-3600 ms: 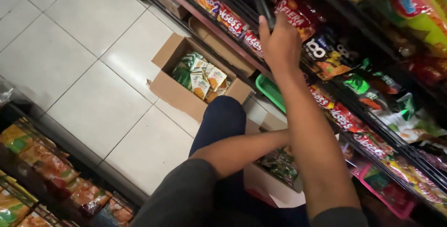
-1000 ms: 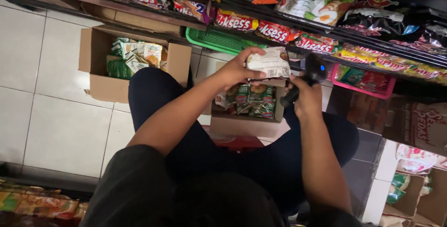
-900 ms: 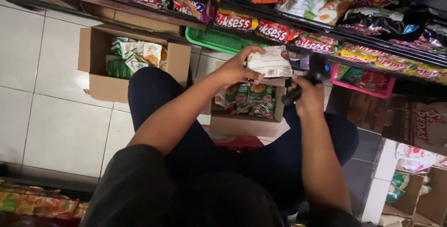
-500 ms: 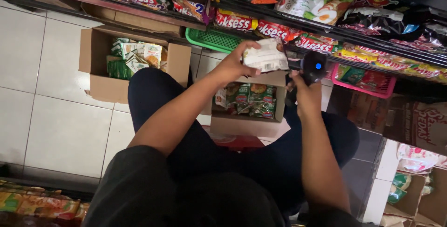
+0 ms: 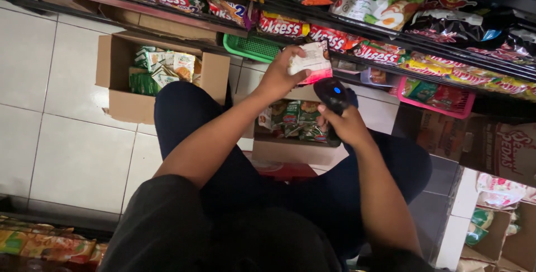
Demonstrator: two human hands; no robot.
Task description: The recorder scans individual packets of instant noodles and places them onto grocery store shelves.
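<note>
The left hand [image 5: 277, 75] pinches a white-and-pink packet [image 5: 310, 63] by its edge, fingers closed on it in front of the lower shelf [image 5: 391, 40] — it looks light, soft and crinkly, best held at the sealed rim. The right hand [image 5: 347, 126] grips a black scanner [image 5: 333, 94], fingers wrapped round it — half a second ago the scanner sat higher, beside the packet; now it points up from below.

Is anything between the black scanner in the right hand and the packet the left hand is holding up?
Nothing visible. The handheld scanner in the right hand sits just below the white and pink packet gripped by the left hand, with open air between.
</note>
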